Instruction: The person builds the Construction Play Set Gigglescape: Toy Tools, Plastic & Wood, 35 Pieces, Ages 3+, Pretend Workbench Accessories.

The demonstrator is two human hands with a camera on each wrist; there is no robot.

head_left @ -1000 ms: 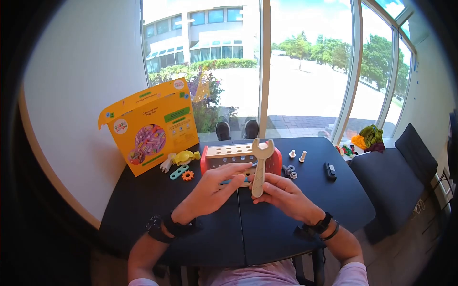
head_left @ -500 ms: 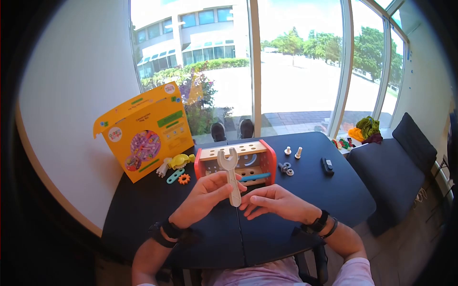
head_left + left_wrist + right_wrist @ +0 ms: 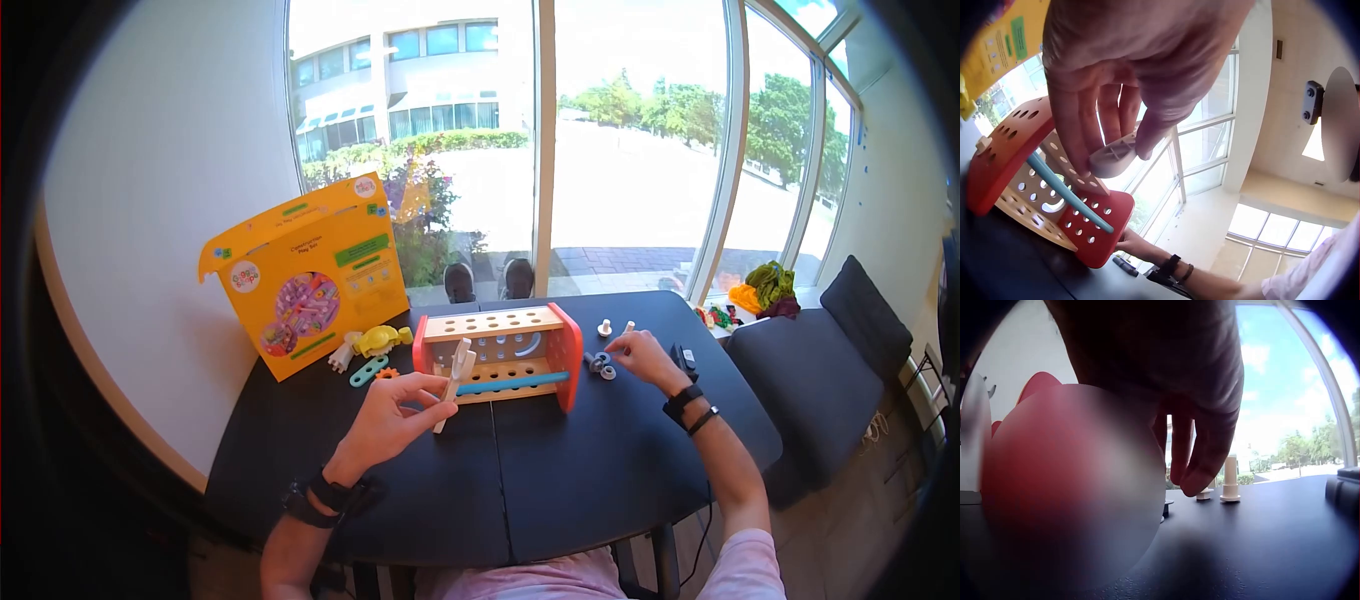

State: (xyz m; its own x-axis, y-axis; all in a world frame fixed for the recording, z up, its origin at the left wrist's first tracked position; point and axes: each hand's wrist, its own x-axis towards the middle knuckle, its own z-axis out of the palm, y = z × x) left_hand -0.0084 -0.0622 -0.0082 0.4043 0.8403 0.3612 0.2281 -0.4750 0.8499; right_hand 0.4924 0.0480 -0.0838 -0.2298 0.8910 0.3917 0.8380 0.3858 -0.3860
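Note:
Between the thumb and fingers, my left hand (image 3: 385, 420) pinches a pale toy wrench (image 3: 458, 372), held tilted at the left front of the toy toolbox (image 3: 567, 360); its end (image 3: 1113, 159) shows in the left wrist view. A teal bar (image 3: 515, 383) runs across the toolbox's front. My right hand (image 3: 650, 360) is right of the toolbox with its fingers pointing down beside several small grey pieces (image 3: 600, 364). In the right wrist view its relaxed fingers are near two pale bolts (image 3: 1230, 484); no held thing shows. Contact with any piece is unclear.
A yellow box (image 3: 330, 285) stands at the back left. In front of it lie a yellow piece (image 3: 378, 341), a teal link (image 3: 369, 371) and a partly covered orange gear (image 3: 387, 373). A black device (image 3: 684, 357) lies right of my right hand.
My right hand has left the wrench and moved right to the small pieces. My left hand has taken hold of the wrench, moved left and turned it nearly edge-on.

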